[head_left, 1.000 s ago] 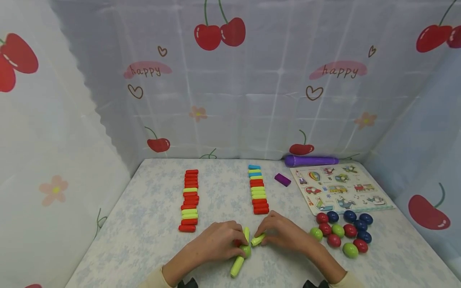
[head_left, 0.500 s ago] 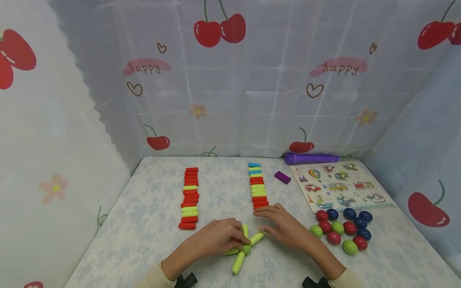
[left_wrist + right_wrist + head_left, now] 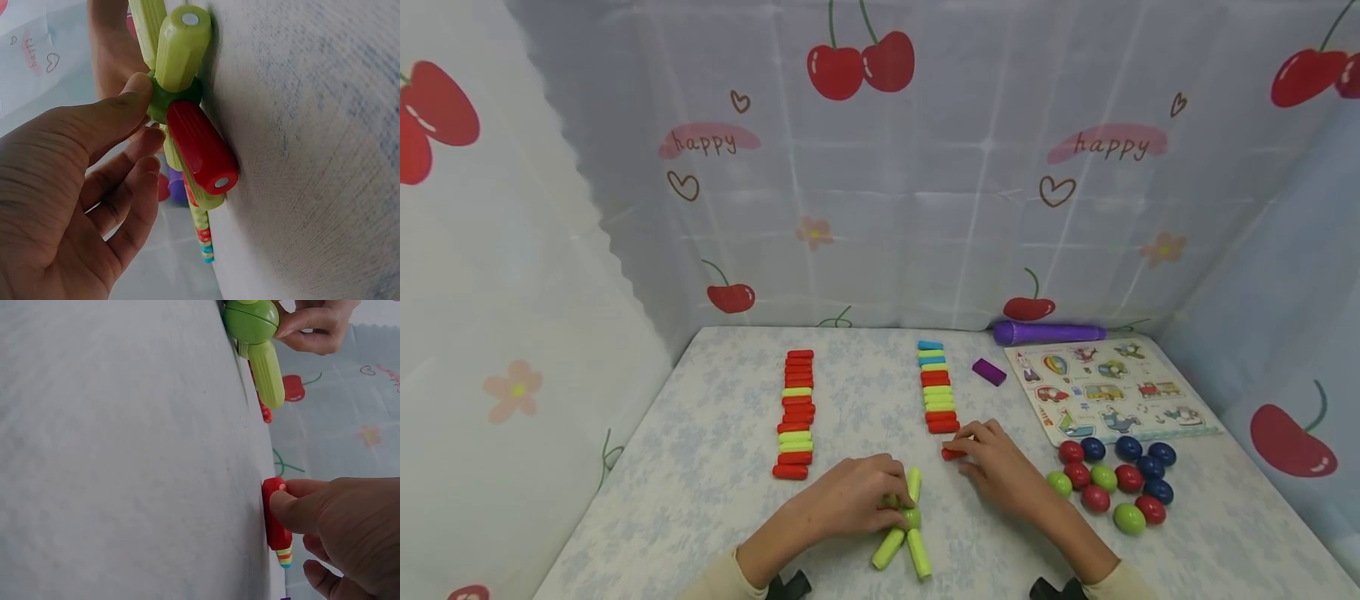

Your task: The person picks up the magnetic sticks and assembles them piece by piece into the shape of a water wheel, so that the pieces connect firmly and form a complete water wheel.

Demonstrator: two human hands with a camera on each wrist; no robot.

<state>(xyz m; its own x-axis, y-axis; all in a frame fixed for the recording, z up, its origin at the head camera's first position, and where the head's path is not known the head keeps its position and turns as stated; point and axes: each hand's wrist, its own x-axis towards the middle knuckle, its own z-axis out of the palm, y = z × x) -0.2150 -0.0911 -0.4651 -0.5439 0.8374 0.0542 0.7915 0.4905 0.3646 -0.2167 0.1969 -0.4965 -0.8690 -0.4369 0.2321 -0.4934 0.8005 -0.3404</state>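
Note:
A green ball (image 3: 912, 518) with lime sticks (image 3: 919, 554) plugged into it lies near the table's front edge. My left hand (image 3: 898, 500) grips it, thumb against the ball (image 3: 175, 100). In the left wrist view a red stick (image 3: 200, 150) also juts from the ball, beside a lime stick (image 3: 181, 47). My right hand (image 3: 966, 450) is further back and pinches a loose red stick (image 3: 953, 454) lying on the table just below the middle row. The right wrist view shows my thumb on that red stick (image 3: 275, 515), with the green ball (image 3: 250, 319) further off.
Two rows of red, lime and blue sticks lie on the table, a left row (image 3: 795, 414) and a middle row (image 3: 935, 387). Right of them are a purple block (image 3: 988, 372), a purple microphone (image 3: 1048, 333), a picture puzzle board (image 3: 1108, 392) and several coloured balls (image 3: 1112, 483). Cherry-print curtains enclose the table.
My right hand let go of the lime stick at the ball, moved back to the middle row's near end and took a red stick. The ball cluster turned under my left hand.

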